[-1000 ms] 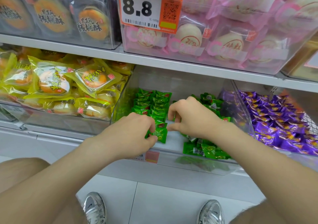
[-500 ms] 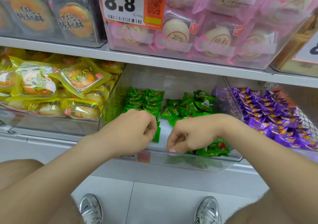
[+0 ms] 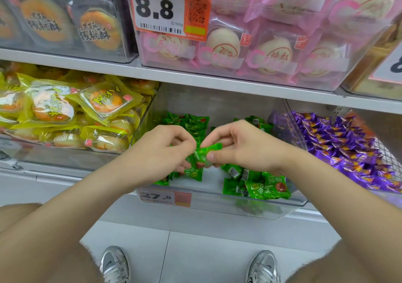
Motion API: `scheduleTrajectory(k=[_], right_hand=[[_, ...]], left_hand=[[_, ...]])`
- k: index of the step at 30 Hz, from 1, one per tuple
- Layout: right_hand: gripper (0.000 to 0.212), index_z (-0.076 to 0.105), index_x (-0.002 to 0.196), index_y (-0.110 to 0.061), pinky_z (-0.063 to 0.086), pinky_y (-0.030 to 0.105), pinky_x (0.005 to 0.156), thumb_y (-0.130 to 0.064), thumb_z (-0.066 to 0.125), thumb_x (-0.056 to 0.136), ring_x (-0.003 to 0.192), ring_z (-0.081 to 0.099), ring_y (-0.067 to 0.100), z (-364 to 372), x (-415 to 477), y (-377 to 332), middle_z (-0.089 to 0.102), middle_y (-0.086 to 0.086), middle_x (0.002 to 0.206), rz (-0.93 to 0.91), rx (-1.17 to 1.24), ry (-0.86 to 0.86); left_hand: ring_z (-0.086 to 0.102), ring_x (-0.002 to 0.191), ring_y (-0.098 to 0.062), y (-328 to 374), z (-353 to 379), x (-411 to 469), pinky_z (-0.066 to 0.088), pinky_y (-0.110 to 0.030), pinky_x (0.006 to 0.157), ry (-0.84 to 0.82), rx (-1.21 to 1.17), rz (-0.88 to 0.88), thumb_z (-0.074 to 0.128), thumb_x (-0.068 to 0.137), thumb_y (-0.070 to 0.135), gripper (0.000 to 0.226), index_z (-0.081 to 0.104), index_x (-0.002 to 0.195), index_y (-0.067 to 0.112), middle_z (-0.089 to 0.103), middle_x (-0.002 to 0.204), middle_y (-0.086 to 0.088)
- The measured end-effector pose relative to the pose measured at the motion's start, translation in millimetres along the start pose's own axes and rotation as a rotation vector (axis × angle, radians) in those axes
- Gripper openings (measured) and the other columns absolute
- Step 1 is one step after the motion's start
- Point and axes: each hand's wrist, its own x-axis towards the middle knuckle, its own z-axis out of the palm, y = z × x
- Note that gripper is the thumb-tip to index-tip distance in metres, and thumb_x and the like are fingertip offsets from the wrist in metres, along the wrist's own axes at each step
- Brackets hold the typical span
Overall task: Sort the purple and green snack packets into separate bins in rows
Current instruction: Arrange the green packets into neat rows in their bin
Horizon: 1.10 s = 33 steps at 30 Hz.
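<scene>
Shiny green packet point(image 3: 205, 153) pinched between my left hand point(image 3: 161, 152) and right hand point(image 3: 245, 150), green row point(image 3: 191, 124) along my clear bin's point(image 3: 228, 202) left wall, loose green heap point(image 3: 261, 182) in its front right corner, purple packets point(image 3: 339, 148) in rows past its right wall

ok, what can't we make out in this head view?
Head view:
- Front of the row of green foil snack packets: behind the left hand.
- Print on the held green foil packet: blurred, partly covered by fingers of the left hand and right hand.
- The purple foil snack packets: cut off by the right edge.
</scene>
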Motion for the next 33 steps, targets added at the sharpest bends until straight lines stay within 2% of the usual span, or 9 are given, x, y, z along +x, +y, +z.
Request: scheduleTrajectory(k=[2, 5, 9, 11, 16, 20, 27, 29, 33], right_hand=[[0.018, 0.073, 0.113, -0.002, 0.064, 0.039, 0.087, -0.004, 0.074, 0.095, 0.093, 0.079, 0.033, 5.2, -0.2, -3.9, 0.079, 0.016, 0.103, -0.014, 0.186, 0.076], [0.022, 0.073, 0.113, 0.000, 0.065, 0.043, 0.084, -0.004, 0.076, 0.092, 0.091, 0.078, 0.038, 8.9, -0.1, -7.9, 0.077, 0.023, 0.100, -0.024, 0.232, 0.095], [0.019, 0.074, 0.106, -0.004, 0.066, 0.039, 0.076, -0.005, 0.081, 0.088, 0.082, 0.080, 0.033, 8.1, 2.0, -9.3, 0.078, 0.018, 0.091, 0.039, 0.042, 0.039], [0.018, 0.074, 0.103, -0.009, 0.066, 0.041, 0.074, -0.011, 0.084, 0.088, 0.076, 0.079, 0.030, 12.6, 7.3, -2.2, 0.078, 0.015, 0.085, 0.062, -0.082, 0.066], [0.019, 0.075, 0.086, -0.033, 0.059, 0.031, 0.082, -0.035, 0.092, 0.078, 0.071, 0.069, -0.002, 29.1, 22.9, 22.3, 0.075, -0.011, 0.083, 0.084, -0.584, 0.162], [0.020, 0.077, 0.085, -0.035, 0.058, 0.036, 0.087, -0.042, 0.092, 0.075, 0.093, 0.068, 0.012, 40.1, 33.7, 34.8, 0.073, -0.006, 0.096, 0.149, -0.605, 0.191], [0.019, 0.082, 0.090, -0.026, 0.049, 0.022, 0.071, -0.033, 0.092, 0.075, 0.072, 0.066, 0.003, 49.2, 40.3, 36.8, 0.072, -0.010, 0.071, 0.133, -0.600, 0.199], [0.016, 0.082, 0.090, -0.026, 0.048, 0.025, 0.073, -0.032, 0.088, 0.076, 0.081, 0.062, 0.010, 53.2, 40.0, 36.8, 0.065, -0.015, 0.072, 0.066, -0.683, 0.233], [0.017, 0.071, 0.083, -0.034, 0.059, 0.036, 0.075, -0.043, 0.084, 0.075, 0.085, 0.064, 0.021, 59.2, 41.6, 36.3, 0.065, -0.004, 0.082, 0.009, -0.797, 0.272]], left_hand=[[0.080, 0.083, -0.021, 5.7, -1.8, -4.2, 0.066, -0.044, 0.083, -0.010, -0.147, -0.035, 0.074, 0.096, 0.017, 0.013, 0.071, 0.108, 0.014, 0.078, 0.093, -0.010], [0.079, 0.076, -0.022, 3.6, -7.6, -5.4, 0.066, -0.046, 0.080, 0.022, -0.072, 0.018, 0.082, 0.089, 0.012, 0.024, 0.070, 0.109, 0.016, 0.078, 0.085, -0.008], [0.073, 0.069, -0.004, -6.1, -10.7, -3.2, 0.064, -0.034, 0.072, 0.031, 0.297, 0.143, 0.087, 0.085, 0.019, 0.027, 0.070, 0.104, 0.031, 0.074, 0.079, 0.005], [0.070, 0.075, 0.000, -10.3, -6.6, -3.3, 0.060, -0.028, 0.075, 0.060, 0.445, 0.204, 0.082, 0.090, 0.023, 0.029, 0.069, 0.114, 0.032, 0.069, 0.084, 0.011], [0.062, 0.109, -0.016, -24.2, -5.7, 2.6, 0.049, -0.031, 0.090, 0.014, 0.716, 0.182, 0.053, 0.105, 0.020, 0.035, 0.057, 0.140, 0.023, 0.066, 0.126, 0.002], [0.060, 0.122, -0.020, -28.4, -5.1, 5.7, 0.050, -0.039, 0.102, -0.046, 0.758, 0.145, 0.049, 0.106, 0.018, 0.035, 0.060, 0.139, 0.020, 0.063, 0.134, -0.003], [0.058, 0.126, -0.025, -32.0, -7.7, 10.4, 0.050, -0.045, 0.104, -0.061, 0.802, 0.112, 0.045, 0.104, 0.010, 0.042, 0.059, 0.142, 0.021, 0.060, 0.137, -0.007], [0.059, 0.125, -0.026, -32.8, -8.1, 11.2, 0.051, -0.046, 0.103, -0.065, 0.801, 0.106, 0.046, 0.102, 0.006, 0.043, 0.059, 0.141, 0.020, 0.059, 0.138, -0.008], [0.057, 0.129, -0.027, -34.4, -6.6, 12.4, 0.050, -0.045, 0.105, -0.073, 0.796, 0.092, 0.050, 0.101, 0.003, 0.047, 0.059, 0.144, 0.019, 0.057, 0.141, -0.009]])
